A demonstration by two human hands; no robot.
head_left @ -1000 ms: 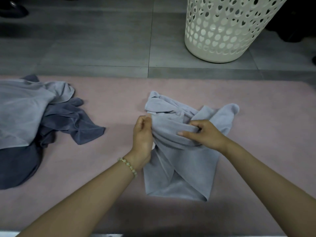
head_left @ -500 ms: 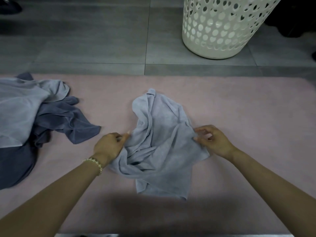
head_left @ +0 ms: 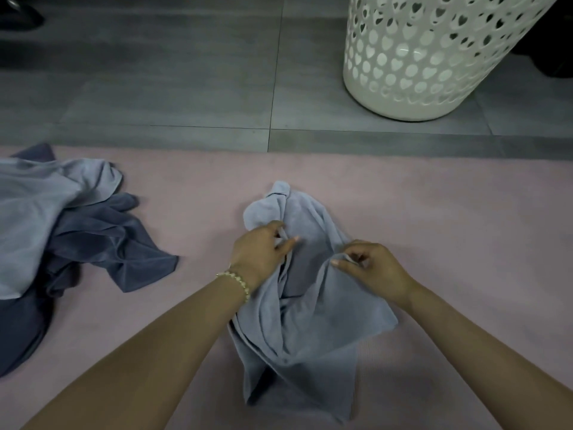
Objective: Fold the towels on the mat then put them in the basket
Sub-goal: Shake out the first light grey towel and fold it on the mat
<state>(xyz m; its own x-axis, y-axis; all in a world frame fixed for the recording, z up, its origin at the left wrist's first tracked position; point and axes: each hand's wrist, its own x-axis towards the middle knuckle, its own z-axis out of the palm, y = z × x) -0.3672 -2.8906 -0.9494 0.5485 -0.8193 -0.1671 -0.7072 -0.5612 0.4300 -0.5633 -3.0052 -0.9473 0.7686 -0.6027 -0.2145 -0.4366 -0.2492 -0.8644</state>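
Left hand [head_left: 263,249] pinches a fold near the upper left of the light grey towel [head_left: 304,330], fingers curled around the cloth; a beaded bracelet [head_left: 235,279] sits at the wrist. Right hand [head_left: 372,268] pinches a raised edge of the same towel between thumb and forefinger, other fingers curled. Half a second ago the hands held opposite side edges, well apart; now they are close together over the towel's upper middle, and the cloth is gathered narrower and longer than before. Towel lies on the pink mat [head_left: 449,243], mid-frame, unfolded: crumpled, deep soft creases running lengthwise, lower corner pointing toward the person. Fabric matte, fine-napped, hemmed edge visible at the top. Mat surface short-piled, flat. On the mat's left, well apart, a heap: a pale grey towel [head_left: 37,212] over a dark slate towel [head_left: 102,243], both rumpled. Beyond the mat, grey floor tiles [head_left: 155,72]; on them a white plastic basket [head_left: 428,57], round, wall pierced with heart-shaped holes.
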